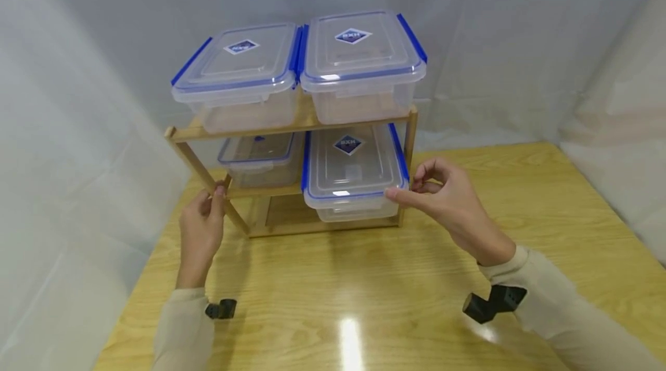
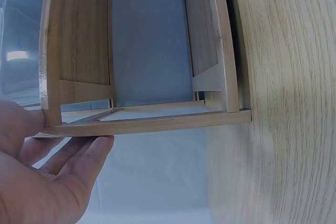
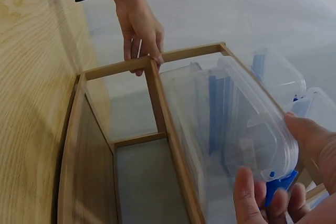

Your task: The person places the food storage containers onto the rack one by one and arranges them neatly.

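A clear plastic food container (image 1: 354,171) with blue side clips lies on the rack's middle shelf, its front end jutting past the shelf edge. My right hand (image 1: 447,203) holds its front right corner: the thumb rests on the lid's edge and the other fingers curl beside the blue clip (image 3: 282,184). My left hand (image 1: 203,229) grips the left post of the wooden rack (image 2: 152,124), near the middle shelf, with thumb and fingers on either side of the wood.
Two more lidded containers, a left one (image 1: 234,65) and a right one (image 1: 364,53), stand side by side on the top shelf. Another container (image 1: 262,157) sits at the middle shelf's left. The rack stands on a wood-grain table (image 1: 291,296), before a pale hanging sheet (image 1: 484,59).
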### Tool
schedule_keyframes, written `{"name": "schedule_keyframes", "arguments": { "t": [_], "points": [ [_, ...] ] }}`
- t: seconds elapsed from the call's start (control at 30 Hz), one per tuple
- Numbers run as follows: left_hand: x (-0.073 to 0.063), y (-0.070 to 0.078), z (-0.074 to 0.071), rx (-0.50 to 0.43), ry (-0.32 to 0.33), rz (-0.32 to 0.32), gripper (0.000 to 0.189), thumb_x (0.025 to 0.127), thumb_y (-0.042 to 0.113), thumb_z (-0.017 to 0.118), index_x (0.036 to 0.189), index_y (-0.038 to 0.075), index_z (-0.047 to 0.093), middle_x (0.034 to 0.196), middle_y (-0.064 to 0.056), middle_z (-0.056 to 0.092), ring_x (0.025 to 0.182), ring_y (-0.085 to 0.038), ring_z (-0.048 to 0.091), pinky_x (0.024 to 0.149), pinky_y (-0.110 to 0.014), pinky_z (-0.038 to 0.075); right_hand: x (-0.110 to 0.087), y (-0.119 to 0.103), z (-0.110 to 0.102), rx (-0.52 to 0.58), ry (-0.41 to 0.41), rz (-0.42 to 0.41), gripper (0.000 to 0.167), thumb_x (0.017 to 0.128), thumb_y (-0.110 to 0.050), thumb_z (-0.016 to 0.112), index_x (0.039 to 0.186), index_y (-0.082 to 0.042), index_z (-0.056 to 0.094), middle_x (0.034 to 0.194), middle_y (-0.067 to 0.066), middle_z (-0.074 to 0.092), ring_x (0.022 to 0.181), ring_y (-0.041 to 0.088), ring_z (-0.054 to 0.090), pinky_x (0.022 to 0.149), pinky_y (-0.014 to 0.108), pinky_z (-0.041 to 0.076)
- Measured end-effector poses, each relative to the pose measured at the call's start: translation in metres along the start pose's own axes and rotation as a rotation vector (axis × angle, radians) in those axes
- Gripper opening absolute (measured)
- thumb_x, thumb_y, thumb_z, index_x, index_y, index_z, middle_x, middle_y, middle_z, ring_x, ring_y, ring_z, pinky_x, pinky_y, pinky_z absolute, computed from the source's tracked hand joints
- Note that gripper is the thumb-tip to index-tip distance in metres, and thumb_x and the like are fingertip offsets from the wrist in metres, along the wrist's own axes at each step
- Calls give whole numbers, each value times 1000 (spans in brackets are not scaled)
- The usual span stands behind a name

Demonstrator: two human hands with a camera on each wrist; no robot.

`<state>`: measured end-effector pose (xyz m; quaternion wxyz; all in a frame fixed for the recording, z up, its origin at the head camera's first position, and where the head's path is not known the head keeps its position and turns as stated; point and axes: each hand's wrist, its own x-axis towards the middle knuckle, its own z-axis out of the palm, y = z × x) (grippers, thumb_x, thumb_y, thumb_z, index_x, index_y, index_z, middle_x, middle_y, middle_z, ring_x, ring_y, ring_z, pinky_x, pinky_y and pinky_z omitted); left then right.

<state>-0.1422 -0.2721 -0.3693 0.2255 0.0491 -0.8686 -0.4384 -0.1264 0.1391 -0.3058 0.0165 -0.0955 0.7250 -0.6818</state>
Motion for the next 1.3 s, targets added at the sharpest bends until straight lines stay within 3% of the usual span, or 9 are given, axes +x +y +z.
{"name": "schedule_keyframes", "arguments": {
  "t": [0.13, 0.27, 0.37, 0.6, 0.73, 0.93, 1.07, 1.17, 1.3],
  "points": [
    [-1, 1, -2, -6, 4, 3, 48, 108, 40, 47, 131, 2, 66, 115, -26, 70, 98, -37, 70, 63, -13, 46, 1, 6, 2, 39, -13, -7, 42, 84, -20, 86, 84, 1, 50, 73, 10, 60, 65, 30, 66, 68, 42, 62],
    [-2, 2, -3, -3, 8, 8, 49, 108, 41, 47, 128, 1, 67, 114, -27, 70, 98, -41, 70, 60, -14, 44, 4, 10, 7, 62, -22, -29, 39, 91, -27, 80, 77, 5, 62, 72, 16, 69, 65, 32, 70, 68, 50, 62],
    [-2, 2, -4, 1, 5, -2, 49, 108, 42, 47, 129, 2, 66, 116, -25, 70, 105, -41, 69, 65, -11, 46, 5, 13, 12, 101, -31, -46, 36, 96, -26, 74, 86, 9, 72, 79, 18, 73, 71, 33, 73, 72, 51, 61],
    [-5, 1, -5, 12, 16, 0, 48, 108, 40, 47, 108, -4, 68, 108, -27, 72, 81, -36, 64, 49, -20, 39, 6, 19, 21, 152, -60, -65, 38, 100, -25, 68, 107, 12, 71, 96, 19, 75, 88, 34, 74, 82, 47, 60],
    [-6, 2, -6, 9, 11, 1, 48, 108, 40, 47, 116, -2, 68, 113, -26, 71, 99, -40, 70, 62, -13, 44, 6, 20, 26, 162, -66, -63, 33, 98, -20, 71, 111, 11, 70, 104, 20, 74, 92, 31, 74, 85, 45, 59],
    [-3, 3, -5, 2, 14, 22, 48, 108, 41, 47, 132, 5, 66, 112, -26, 71, 100, -45, 70, 66, -7, 44, 8, 18, 26, 124, -84, -37, 32, 92, -16, 78, 115, 5, 69, 110, 17, 73, 90, 27, 74, 84, 42, 60],
    [-2, 5, -5, 56, 12, 27, 50, 108, 42, 46, 133, 3, 65, 116, -25, 70, 102, -45, 69, 78, -32, 60, 9, 17, 23, 98, -120, -27, 37, 91, -13, 79, 122, 2, 67, 119, 15, 71, 98, 27, 72, 86, 40, 60],
    [-7, 9, -6, 174, 33, 54, 50, 109, 40, 47, 124, -2, 67, 113, -26, 71, 98, -44, 71, 81, -57, 58, 4, 17, 20, 72, -144, -17, 38, 91, -13, 78, 124, 0, 66, 122, 13, 69, 103, 26, 71, 89, 40, 59],
    [-20, 17, -13, 351, 127, 147, 39, 106, 29, 56, 114, -6, 70, 100, -25, 74, 85, -43, 72, 71, -59, 57, -12, 17, 9, -31, -128, -21, 38, 94, -19, 76, 127, -3, 66, 123, 9, 68, 108, 23, 69, 91, 36, 58]
  ]
}}
